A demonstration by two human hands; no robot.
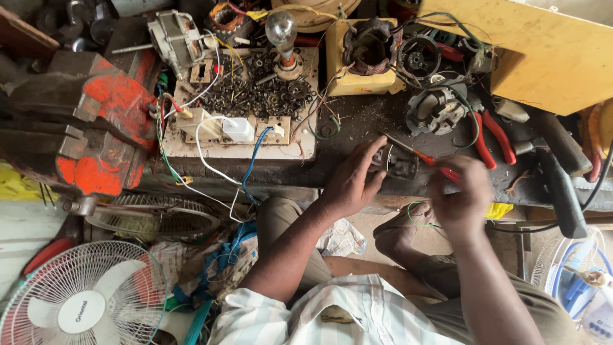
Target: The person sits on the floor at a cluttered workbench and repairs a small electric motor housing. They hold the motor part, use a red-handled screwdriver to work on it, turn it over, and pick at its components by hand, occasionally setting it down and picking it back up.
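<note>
Your left hand (352, 182) is curled around a small dark metal part (397, 163) at the near edge of the workbench (357, 121), thumb and fingers closed on its left side so it sits held between them. Your right hand (461, 195) is closed around the red handle of a screwdriver (426, 157) (the hand is blurred, so the exact grip is hard to read). The part looks blackish grey, boxy, with a pale round opening facing you; finer detail cannot be made out.

The screwdriver's long axis runs from near right to far left: handle in your right fist, thin shaft rising across the top of the part, tip pointing far left, past your left fingertips. One screwdriver and one held part are in view.

Just right of your hands lies one pair of red-handled pliers (491, 137), handles pointing near. Beyond them sits a round motor core (436, 110) with wound wire. To the far left, a white board (239, 137) carries one clear light bulb (281, 29) standing upright and a heap of dark screws and washers. Further left is one orange bench vise (96, 121). Near left, on the floor, stands one white fan (83, 297).
</note>
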